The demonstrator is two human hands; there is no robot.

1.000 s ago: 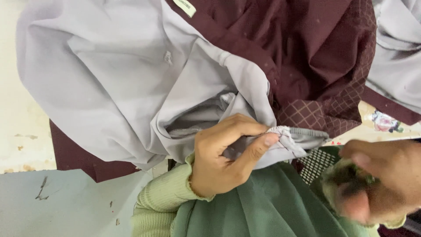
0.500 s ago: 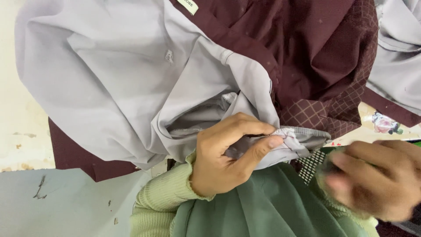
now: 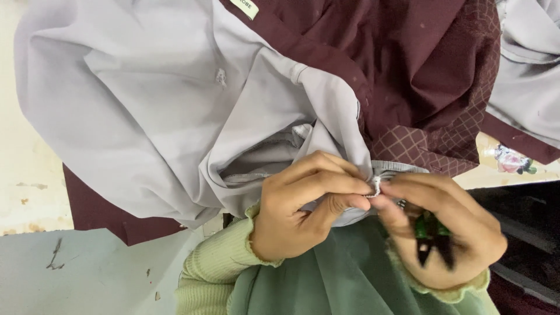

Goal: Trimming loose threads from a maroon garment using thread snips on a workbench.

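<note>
A person's left hand (image 3: 303, 207) is pinching a folded edge of a pale grey garment (image 3: 146, 105) between thumb and forefinger, fingers closed tight on the cloth, while the right hand (image 3: 443, 230) is meeting it fingertip to fingertip at a small white thread end (image 3: 376, 186). The right hand's thumb and forefinger are nipping that thread, and its other fingers are curled round a small green-and-black snipping tool (image 3: 429, 236), partly hidden in the palm. A maroon garment (image 3: 408, 70) with a lattice-patterned panel is lying under and beside the grey one, a cream label (image 3: 245, 7) at its top edge. Sage-green pleated fabric (image 3: 350, 280) and ribbed light-green cuffs (image 3: 216, 274) are covering the lower view, blocking the worn, paint-chipped table (image 3: 70, 274). Compared with half a second earlier, the right hand, then blurred and well apart at the right, is now touching the left at the seam. The grey cloth is looking smooth and creased.
</note>
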